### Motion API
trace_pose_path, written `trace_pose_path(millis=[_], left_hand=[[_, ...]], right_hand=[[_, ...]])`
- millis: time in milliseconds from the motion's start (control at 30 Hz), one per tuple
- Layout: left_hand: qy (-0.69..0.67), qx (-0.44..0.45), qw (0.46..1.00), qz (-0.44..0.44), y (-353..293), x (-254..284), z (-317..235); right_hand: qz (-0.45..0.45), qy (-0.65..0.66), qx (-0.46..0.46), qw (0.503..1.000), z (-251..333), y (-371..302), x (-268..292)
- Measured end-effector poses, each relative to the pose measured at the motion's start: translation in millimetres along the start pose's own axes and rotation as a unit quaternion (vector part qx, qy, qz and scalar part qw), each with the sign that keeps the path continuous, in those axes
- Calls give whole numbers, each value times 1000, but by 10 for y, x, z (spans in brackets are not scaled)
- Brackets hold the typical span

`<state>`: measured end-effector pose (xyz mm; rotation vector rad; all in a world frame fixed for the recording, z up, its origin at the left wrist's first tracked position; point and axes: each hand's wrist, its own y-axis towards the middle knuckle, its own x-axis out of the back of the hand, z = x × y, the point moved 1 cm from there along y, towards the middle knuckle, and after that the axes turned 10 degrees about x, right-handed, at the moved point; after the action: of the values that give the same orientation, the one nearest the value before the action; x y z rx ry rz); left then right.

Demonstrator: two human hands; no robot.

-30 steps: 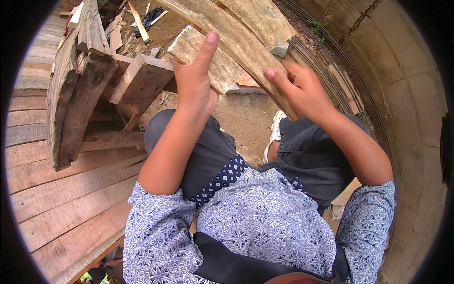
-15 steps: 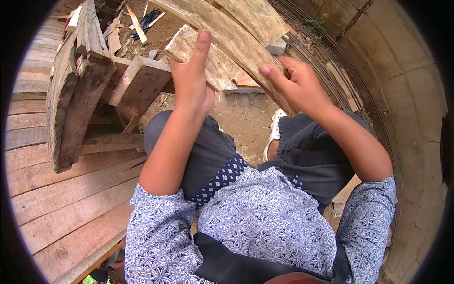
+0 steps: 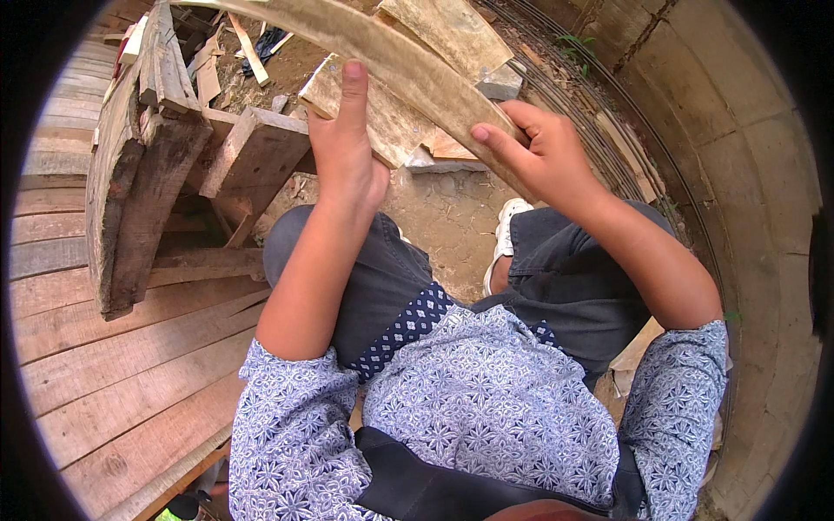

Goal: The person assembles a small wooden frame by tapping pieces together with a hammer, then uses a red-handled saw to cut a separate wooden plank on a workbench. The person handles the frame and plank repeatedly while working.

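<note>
A long, narrow wooden plank (image 3: 408, 65) slants from the top left down to my right hand (image 3: 552, 156). That hand is closed on the plank's near end, thumb on top. My left hand (image 3: 347, 148) is at a shorter, pale wooden board (image 3: 391, 126) beneath the plank. Its thumb points away from me across the board's face, and its fingers are hidden behind or under the wood. A grey stone block (image 3: 434, 163) shows at the short board's near end, with another wide board (image 3: 456, 39) beyond the plank.
On the left stands a rough timber structure (image 3: 156, 174) beside a slatted wood surface (image 3: 130, 382). Thin rods (image 3: 608, 148) run along the block wall (image 3: 721, 122) at right. Wood scraps (image 3: 248, 48) litter the dirt ahead. My knees are bent below my hands.
The long plank's far end has swung left and toward me, so it lies at a flatter slant. Both hands keep nearly the same place.
</note>
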<state>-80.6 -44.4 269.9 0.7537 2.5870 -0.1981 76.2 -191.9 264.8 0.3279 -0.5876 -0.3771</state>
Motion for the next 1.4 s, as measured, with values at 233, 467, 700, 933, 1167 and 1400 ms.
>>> trace_pose_path(millis=[233, 467, 700, 933, 1167, 1400], left_hand=[[7, 48, 999, 8, 3, -12, 37], [34, 176, 982, 55, -76, -54, 136], [92, 236, 961, 109, -212, -149, 154], [182, 301, 928, 124, -242, -119, 118], [207, 306, 920, 130, -255, -138, 104], [208, 303, 921, 129, -266, -143, 110]], right_hand=[[-33, 89, -13, 995, -82, -2, 20], [-51, 279, -3, 959, -1, 108, 156], [-5, 292, -51, 955, -124, 350, 510], [-1, 300, -103, 948, -10, 369, 654], [17, 279, -137, 950, -42, 370, 675], [31, 239, -146, 960, -78, 377, 681]])
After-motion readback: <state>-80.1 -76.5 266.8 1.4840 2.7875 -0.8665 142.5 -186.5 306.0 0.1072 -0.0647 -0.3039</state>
